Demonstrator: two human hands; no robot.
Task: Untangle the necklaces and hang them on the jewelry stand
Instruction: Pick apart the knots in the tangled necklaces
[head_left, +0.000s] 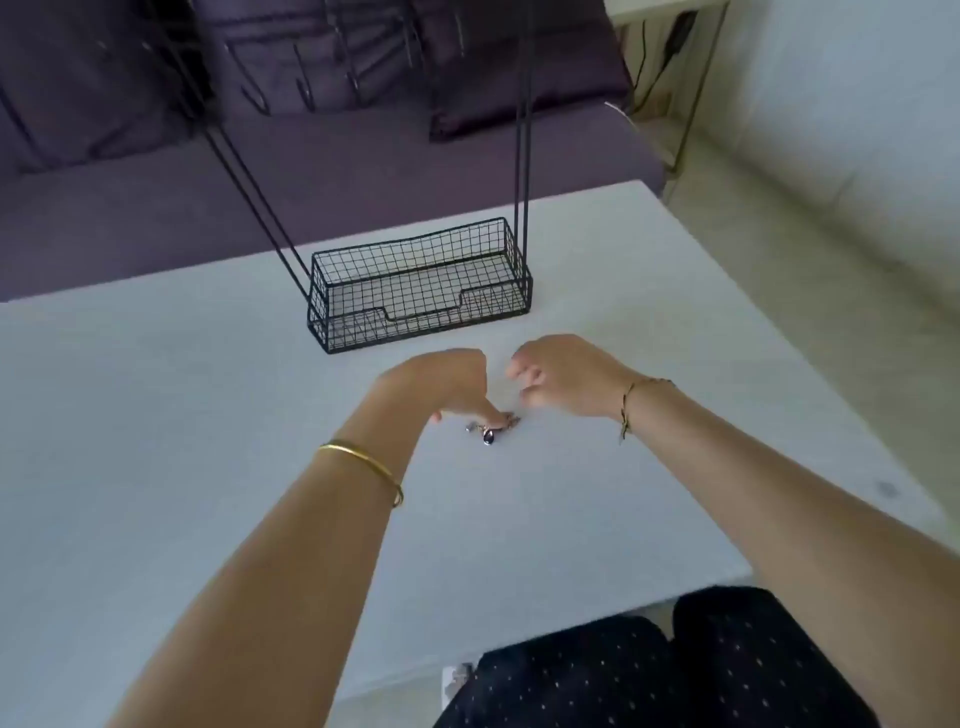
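1. Necklaces (491, 430) sit bunched on the table (156, 415), just in front of the jewelry stand (421, 286).
2. We press left hand (447, 387) fingertips onto the clump; actual pinch unclear.
3. Right hand (563, 376) hovers beside it, loosely curled, holding nothing.
4. Risk: we judge yanking tightens knots or snaps chain.

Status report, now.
Left hand fingertips on small tangled necklace pile. Right hand hovering, empty. Black wire jewelry stand bare. Nothing blocking.
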